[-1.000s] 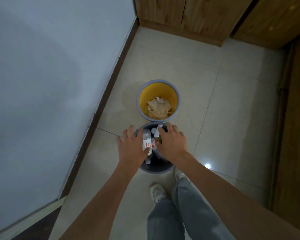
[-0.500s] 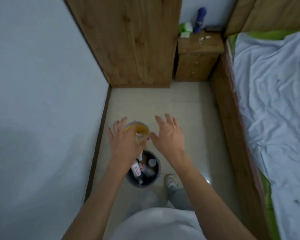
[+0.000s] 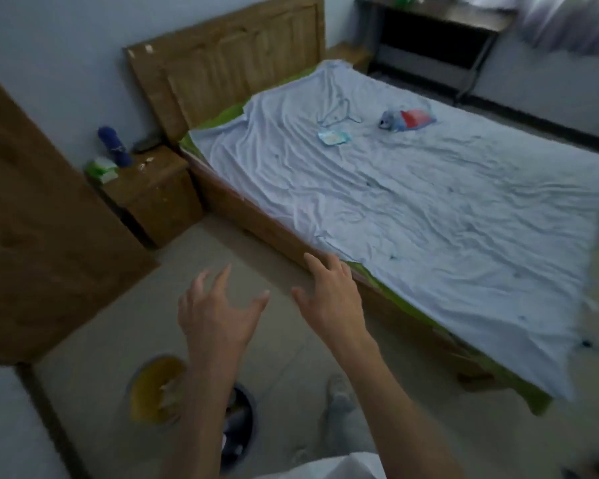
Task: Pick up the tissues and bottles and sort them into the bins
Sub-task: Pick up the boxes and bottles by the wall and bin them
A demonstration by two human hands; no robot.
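Observation:
My left hand (image 3: 218, 312) and my right hand (image 3: 329, 299) are both raised in front of me, fingers spread and holding nothing. Low on the floor stands a bin with a yellow inside (image 3: 146, 392) holding crumpled tissues (image 3: 172, 397). Beside it a dark bin (image 3: 248, 430) is mostly hidden by my left forearm; its contents are blurred. On the bed a pale tissue pack (image 3: 333, 137) lies on the sheet. A dark blue bottle (image 3: 114, 146) stands on the wooden nightstand (image 3: 153, 191).
The bed (image 3: 429, 209) with a wrinkled pale sheet fills the right side. A blue and red soft toy (image 3: 407, 119) and a wire hanger (image 3: 338, 112) lie on it. A green tissue pack (image 3: 101, 167) sits on the nightstand. A wooden wardrobe (image 3: 32, 236) stands at left.
My view has swung up and right from the bins to the bed. Both hands have lifted away from the dark bin and stay open.

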